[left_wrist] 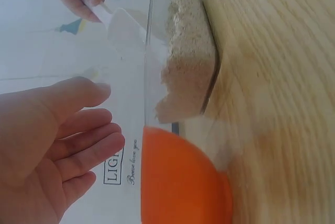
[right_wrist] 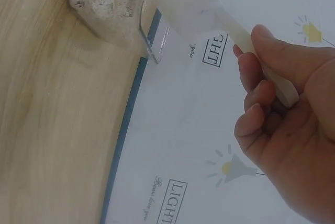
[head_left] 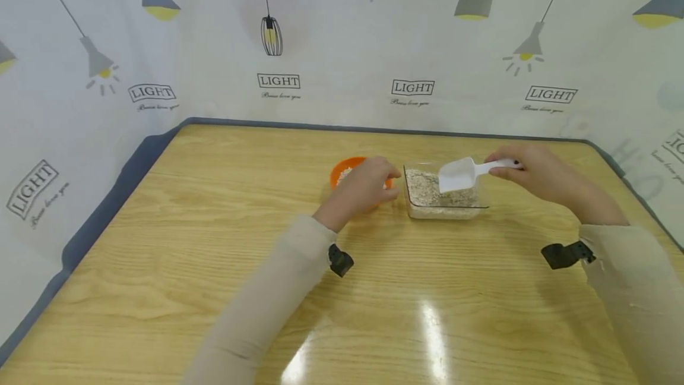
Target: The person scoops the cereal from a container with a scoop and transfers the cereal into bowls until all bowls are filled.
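Note:
My right hand [head_left: 526, 171] grips the handle of a white scoop [head_left: 457, 175], whose head is over the oats in a clear rectangular container [head_left: 447, 212]. In the right wrist view, thumb and fingers wrap round the scoop's handle [right_wrist: 280, 84]. The oats [head_left: 424, 188] fill much of the container, with an uneven surface. An orange bowl [left_wrist: 180, 182] stands just left of the container, with some oats [head_left: 344, 174] in it. Above the bowl is my left hand [head_left: 363, 186], partly hiding it. Its fingers are loosely bent and hold nothing, as the left wrist view shows.
Everything stands on a wood-grain table [head_left: 214, 254] with a dark edge at the back. Behind it hangs a pale wall covering [head_left: 331, 34] printed with lamps and words. Black straps with small devices [head_left: 341, 260] sit on both wrists.

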`<state>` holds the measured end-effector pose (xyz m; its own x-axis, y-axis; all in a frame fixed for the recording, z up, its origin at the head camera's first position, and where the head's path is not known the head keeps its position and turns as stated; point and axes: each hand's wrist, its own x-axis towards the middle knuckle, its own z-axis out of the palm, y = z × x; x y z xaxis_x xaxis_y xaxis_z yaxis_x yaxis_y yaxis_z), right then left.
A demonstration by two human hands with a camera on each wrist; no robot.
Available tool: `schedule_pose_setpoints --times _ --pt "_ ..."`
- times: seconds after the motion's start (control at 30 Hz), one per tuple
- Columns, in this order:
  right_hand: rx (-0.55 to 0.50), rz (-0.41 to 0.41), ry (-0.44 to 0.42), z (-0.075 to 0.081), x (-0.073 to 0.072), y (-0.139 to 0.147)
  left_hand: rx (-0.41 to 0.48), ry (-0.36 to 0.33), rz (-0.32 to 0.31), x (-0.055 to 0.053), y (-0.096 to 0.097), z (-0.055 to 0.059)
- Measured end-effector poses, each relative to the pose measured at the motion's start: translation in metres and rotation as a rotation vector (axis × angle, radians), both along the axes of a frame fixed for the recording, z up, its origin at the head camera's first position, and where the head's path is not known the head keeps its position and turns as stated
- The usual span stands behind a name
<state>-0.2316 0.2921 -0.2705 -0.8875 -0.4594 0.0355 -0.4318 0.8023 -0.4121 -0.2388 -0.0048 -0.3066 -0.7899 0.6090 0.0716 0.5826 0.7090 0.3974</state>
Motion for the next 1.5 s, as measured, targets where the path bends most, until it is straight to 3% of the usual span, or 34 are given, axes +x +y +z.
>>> schedule_pose_setpoints --times 0.27,0.73,0.97,1.5 --pt "0.013 -0.004 -0.059 -0.002 0.003 0.008 -0.039 -0.055 -0.024 0.002 0.018 -0.007" --pt "0.010 -0.033 -0.144 -0.012 -0.001 0.011 -0.025 -0.029 -0.020 0.001 0.025 -0.011" --pt "-0.020 -0.016 -0.142 -0.019 -0.003 0.007 -0.059 -0.036 -0.009 0.001 0.025 -0.012" --pt "-0.054 0.004 -0.132 -0.029 -0.006 -0.007 -0.045 -0.032 -0.019 -0.002 0.026 -0.014"
